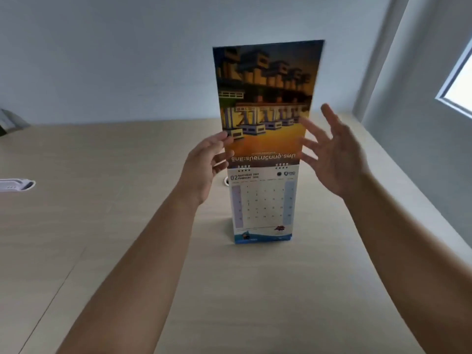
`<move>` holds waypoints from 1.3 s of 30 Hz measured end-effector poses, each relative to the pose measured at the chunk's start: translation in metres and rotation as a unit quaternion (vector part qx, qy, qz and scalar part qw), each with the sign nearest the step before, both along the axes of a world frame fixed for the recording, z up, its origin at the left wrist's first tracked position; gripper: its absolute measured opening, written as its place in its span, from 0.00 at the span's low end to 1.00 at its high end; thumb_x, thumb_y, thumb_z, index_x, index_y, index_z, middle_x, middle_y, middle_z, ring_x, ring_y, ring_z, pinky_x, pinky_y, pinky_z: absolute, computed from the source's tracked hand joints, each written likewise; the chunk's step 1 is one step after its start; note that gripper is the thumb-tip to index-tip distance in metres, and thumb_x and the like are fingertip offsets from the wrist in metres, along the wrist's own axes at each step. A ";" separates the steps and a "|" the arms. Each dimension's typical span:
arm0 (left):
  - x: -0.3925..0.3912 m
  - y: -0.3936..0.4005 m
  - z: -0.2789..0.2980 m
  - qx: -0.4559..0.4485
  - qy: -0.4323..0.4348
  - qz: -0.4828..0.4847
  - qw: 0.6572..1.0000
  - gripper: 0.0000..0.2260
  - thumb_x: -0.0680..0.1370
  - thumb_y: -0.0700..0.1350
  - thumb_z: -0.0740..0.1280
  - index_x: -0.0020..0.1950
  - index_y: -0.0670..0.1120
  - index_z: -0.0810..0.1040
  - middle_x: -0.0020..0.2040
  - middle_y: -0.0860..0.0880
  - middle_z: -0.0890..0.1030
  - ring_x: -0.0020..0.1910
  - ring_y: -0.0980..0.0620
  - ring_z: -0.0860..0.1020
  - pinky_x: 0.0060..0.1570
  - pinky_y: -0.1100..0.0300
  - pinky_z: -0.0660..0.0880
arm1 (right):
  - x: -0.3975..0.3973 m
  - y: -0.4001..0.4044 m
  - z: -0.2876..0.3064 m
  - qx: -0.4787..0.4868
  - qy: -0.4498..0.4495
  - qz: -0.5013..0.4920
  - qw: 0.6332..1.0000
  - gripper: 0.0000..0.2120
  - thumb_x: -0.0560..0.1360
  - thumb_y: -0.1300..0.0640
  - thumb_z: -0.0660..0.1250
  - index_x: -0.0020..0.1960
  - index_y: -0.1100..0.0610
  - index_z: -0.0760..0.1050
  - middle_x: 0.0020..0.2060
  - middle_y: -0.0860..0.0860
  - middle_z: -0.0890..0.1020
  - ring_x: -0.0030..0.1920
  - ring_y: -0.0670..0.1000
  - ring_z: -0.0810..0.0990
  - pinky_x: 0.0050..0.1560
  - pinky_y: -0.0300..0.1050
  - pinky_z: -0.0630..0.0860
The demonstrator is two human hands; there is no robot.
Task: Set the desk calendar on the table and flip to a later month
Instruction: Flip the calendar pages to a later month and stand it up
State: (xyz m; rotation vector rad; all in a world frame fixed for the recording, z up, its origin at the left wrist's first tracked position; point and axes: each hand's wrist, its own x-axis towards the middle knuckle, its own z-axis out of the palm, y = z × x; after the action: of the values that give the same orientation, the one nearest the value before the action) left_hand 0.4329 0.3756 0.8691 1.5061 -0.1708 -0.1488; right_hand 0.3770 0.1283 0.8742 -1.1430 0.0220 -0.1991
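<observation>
The desk calendar (pixel 261 208) stands upright on the pale wooden table (pixel 127 226), its front page showing February. One page (pixel 265 98), printed with an upside-down picture of buildings on orange, stands raised straight up from the spiral binding. My left hand (pixel 204 162) is at the raised page's lower left edge, fingertips touching it, fingers spread. My right hand (pixel 332 152) is just right of the page, palm open, fingers apart; contact with the edge is unclear.
A white object (pixel 16 185) lies at the table's left edge. A round cable hole (pixel 226 180) sits behind the calendar. The wall rises behind the table, and a window (pixel 459 80) is at the right.
</observation>
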 end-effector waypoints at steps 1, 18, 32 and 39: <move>0.008 -0.006 -0.004 0.045 -0.017 0.018 0.999 0.11 0.82 0.47 0.60 0.62 0.51 0.78 0.61 0.50 0.82 0.61 0.49 0.78 0.59 0.53 0.75 | 0.011 0.002 0.002 -0.051 0.012 -0.027 0.998 0.21 0.78 0.43 0.56 0.71 0.41 0.63 0.71 0.51 0.71 0.67 0.58 0.73 0.62 0.56 0.70; -0.012 -0.019 -0.166 0.271 0.132 -0.053 0.952 0.40 0.68 0.52 0.69 0.76 0.66 0.53 0.75 0.51 0.70 0.71 0.47 0.71 0.70 0.43 0.70 | -0.020 0.039 -0.135 -0.263 0.280 0.035 0.923 0.42 0.74 0.62 0.64 0.79 0.42 0.45 0.71 0.51 0.71 0.71 0.59 0.68 0.69 0.63 0.67; -0.049 -0.015 -0.128 0.285 0.085 0.057 0.953 0.20 0.76 0.46 0.67 0.66 0.49 0.68 0.64 0.48 0.74 0.55 0.51 0.77 0.53 0.55 0.77 | -0.026 0.035 -0.153 -0.230 0.282 -0.011 0.931 0.31 0.74 0.59 0.65 0.75 0.48 0.60 0.63 0.48 0.75 0.60 0.56 0.77 0.56 0.55 0.77; -0.032 0.008 -0.048 0.017 0.090 0.037 0.995 0.15 0.81 0.38 0.64 0.67 0.46 0.68 0.47 0.49 0.79 0.39 0.57 0.79 0.32 0.68 0.77 | -0.041 0.003 -0.067 0.075 0.190 -0.051 0.978 0.18 0.78 0.52 0.57 0.38 0.59 0.80 0.31 0.55 0.82 0.30 0.53 0.81 0.33 0.38 0.76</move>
State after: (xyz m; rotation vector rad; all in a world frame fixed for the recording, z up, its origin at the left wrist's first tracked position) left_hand 0.4007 0.3839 0.8206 1.5229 0.0322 -0.2278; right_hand 0.3358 0.1315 0.8070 -1.0151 0.4279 -0.0660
